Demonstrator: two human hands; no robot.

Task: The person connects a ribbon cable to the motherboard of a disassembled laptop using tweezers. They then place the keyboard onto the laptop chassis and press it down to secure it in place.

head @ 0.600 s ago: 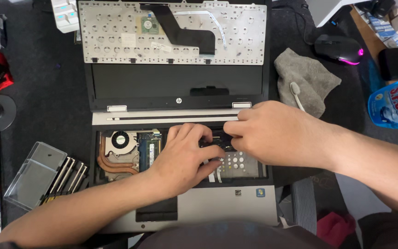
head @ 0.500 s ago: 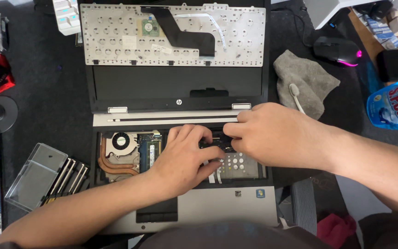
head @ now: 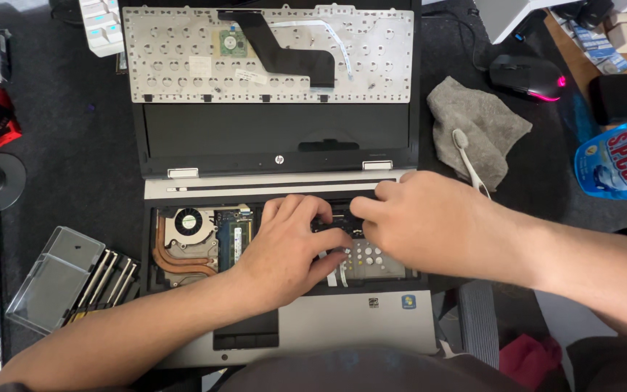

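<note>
In the middle of the frame, an opened laptop (head: 277, 181) lies with its keyboard (head: 255, 54) flipped up against the screen, underside showing. Both hands meet over the exposed bay. The left hand (head: 288, 250) rests palm down, fingers spread and curled onto a dark part (head: 332, 221) just beneath its fingertips; whether it grips that part cannot be told. The right hand (head: 429, 225) comes in from the right, fingers bent, tips touching the same part. Left of the hands sit the fan (head: 188, 221) and copper heat pipe (head: 175, 261).
</note>
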